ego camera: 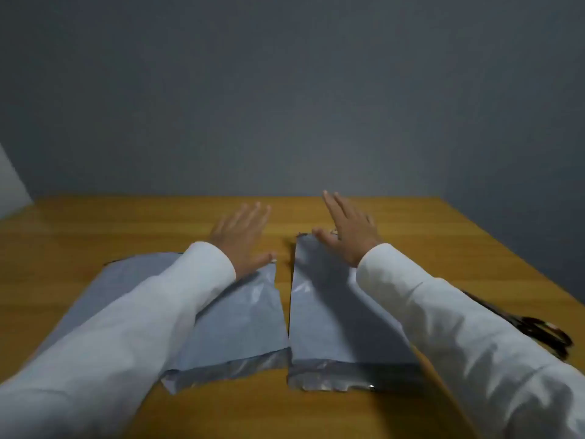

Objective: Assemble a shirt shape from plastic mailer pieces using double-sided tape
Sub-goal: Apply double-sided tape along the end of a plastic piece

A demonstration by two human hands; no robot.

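Two arms in white sleeves reach forward over a wooden table (411,217), seen from a head-worn camera. Nearest the viewer lie two grey plastic mailer pieces side by side with a narrow gap of bare wood between them: the left mailer piece (240,321) and the right mailer piece (329,312), each ending in a darker, shinier strip along its near edge. A pair of dark-handled scissors (544,334) rests near the table's right edge, just beyond the right sleeve (459,327). The left sleeve (126,327) crosses the left piece. Farther out, the left hand (242,237) lies flat with fingers straight and slightly spread, its heel at the piece's far edge and its fingers out over bare wood. The right hand (349,231) is likewise flat and spread, fingers extended, thumb at the far corner of the right piece; neither hand grasps anything. A grey wall (285,90) rises behind the table.
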